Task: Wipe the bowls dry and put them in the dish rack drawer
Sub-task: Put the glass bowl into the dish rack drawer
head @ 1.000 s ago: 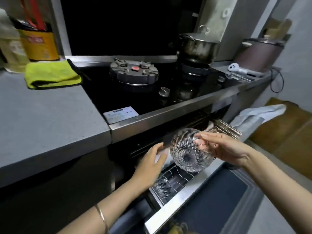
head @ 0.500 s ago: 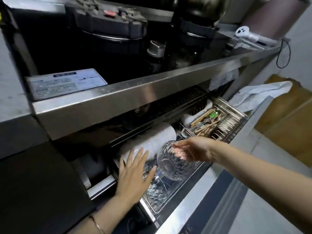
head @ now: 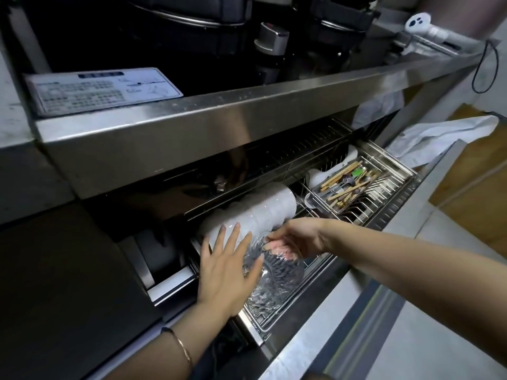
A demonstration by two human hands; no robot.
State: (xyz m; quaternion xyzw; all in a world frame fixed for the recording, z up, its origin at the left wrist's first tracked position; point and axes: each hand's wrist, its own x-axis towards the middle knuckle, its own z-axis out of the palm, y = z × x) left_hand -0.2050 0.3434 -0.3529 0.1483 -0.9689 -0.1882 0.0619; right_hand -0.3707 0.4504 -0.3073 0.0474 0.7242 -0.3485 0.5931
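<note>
We see the cut-glass bowl [head: 277,270] low in the left front part of the open dish rack drawer [head: 395,215], lying between the two hands. The right hand [head: 297,237] reaches in from the right and pinches the bowl's rim: its fingers [head: 277,248] show pink through the glass inside the bowl, with the thumb on the outside. The left hand [head: 226,266] lies just to the bowl's left, flat and relaxed with fingers straight and spread, holding nothing. Its thumb lies against the glass, though we cannot tell whether the palm presses on it. The bowl is tipped rather than upright, its mouth turned up and right toward the right hand. Its mouth-to-base line runs roughly from upper right to lower left, but glare in the glass hides the exact tilt. A second glass bowl [head: 260,301] sits just in front of it in the rack. Behind both hands a stack of white bowls [head: 263,212] lies on its side, and a cutlery basket [head: 354,185] sits farther right.
</note>
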